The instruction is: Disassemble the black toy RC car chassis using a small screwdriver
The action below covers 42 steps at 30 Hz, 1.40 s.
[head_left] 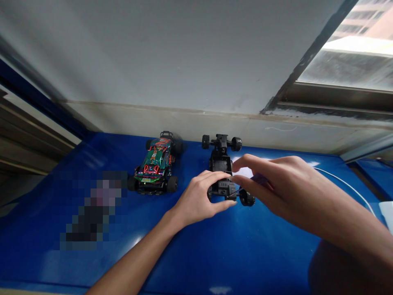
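Note:
A bare black toy-car chassis [221, 162] with four knobby wheels lies on the glossy blue table [215, 250], its nose toward the wall. My left hand [199, 198] curls around its near left end, fingers wrapped on the frame. My right hand [276, 182] hovers over the near right side, thumb and fingers pinched close together at the chassis; what they grip, if anything, is too small to name. A thin dark wire runs from the chassis between both hands.
A second toy car [156, 168] with a shiny green and red body stands to the left of the chassis. A blurred dark patch [92, 209] lies further left. A white cable [346, 184] runs along the right. The wall and a window frame [307, 102] rise behind.

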{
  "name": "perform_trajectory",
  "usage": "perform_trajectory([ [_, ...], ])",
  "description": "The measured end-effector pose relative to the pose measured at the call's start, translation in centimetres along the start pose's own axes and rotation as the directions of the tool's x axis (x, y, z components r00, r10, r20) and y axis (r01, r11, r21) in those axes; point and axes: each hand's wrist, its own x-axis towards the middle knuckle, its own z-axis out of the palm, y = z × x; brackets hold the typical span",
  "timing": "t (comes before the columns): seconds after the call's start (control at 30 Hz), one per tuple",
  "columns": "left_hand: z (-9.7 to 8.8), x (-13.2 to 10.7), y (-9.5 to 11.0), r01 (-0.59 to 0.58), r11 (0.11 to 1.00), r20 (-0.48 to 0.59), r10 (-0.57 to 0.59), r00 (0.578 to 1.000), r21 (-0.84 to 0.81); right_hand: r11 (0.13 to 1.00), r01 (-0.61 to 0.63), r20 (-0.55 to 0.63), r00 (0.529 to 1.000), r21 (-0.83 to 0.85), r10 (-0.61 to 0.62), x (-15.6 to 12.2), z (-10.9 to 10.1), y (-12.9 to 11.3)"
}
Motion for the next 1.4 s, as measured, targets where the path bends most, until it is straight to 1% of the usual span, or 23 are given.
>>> perform_trajectory([
  [0.1, -0.01, 0.01, 0.05, 0.008, 1.0, 0.001, -0.008, 1.0, 0.006, 1.0, 0.012, 0.021, 1.0, 0.023, -0.013, -0.25, -0.07, 0.15],
  [0.3, 0.01, -0.02, 0.0, 0.013, 1.0, 0.003, -0.013, 1.0, -0.003, 0.997, 0.062, 0.005, 0.998, 0.056, -0.062, -0.55, -0.28, 0.0],
  [0.5, 0.02, -0.01, -0.04, 0.011, 1.0, 0.003, -0.011, 1.0, -0.002, 1.0, -0.008, 0.003, 1.0, 0.021, 0.008, -0.17, -0.07, -0.03],
  [0.63, -0.01, 0.0, 0.05, 0.018, 1.0, 0.002, -0.018, 1.0, 0.006, 1.0, 0.002, 0.04, 0.999, 0.017, -0.002, -0.26, -0.16, -0.07],
  [0.8, -0.01, 0.0, 0.04, 0.009, 1.0, -0.005, -0.009, 1.0, -0.014, 0.998, 0.048, -0.016, 0.999, 0.041, -0.047, -0.36, -0.35, -0.37],
  [1.07, 0.0, 0.0, -0.02, 0.011, 1.0, 0.007, -0.011, 1.0, 0.004, 1.0, -0.01, 0.015, 1.0, -0.01, 0.01, -0.24, -0.19, 0.02],
  [1.27, 0.08, -0.02, -0.11, 0.005, 1.0, 0.0, -0.005, 1.0, -0.011, 0.997, 0.079, -0.055, 0.995, 0.021, -0.077, -0.54, -0.08, -0.04],
  [1.4, 0.08, -0.06, -0.11, 0.004, 1.0, -0.004, -0.004, 1.0, -0.02, 0.997, 0.077, -0.064, 0.995, 0.022, -0.075, -0.29, 0.05, -0.1],
])
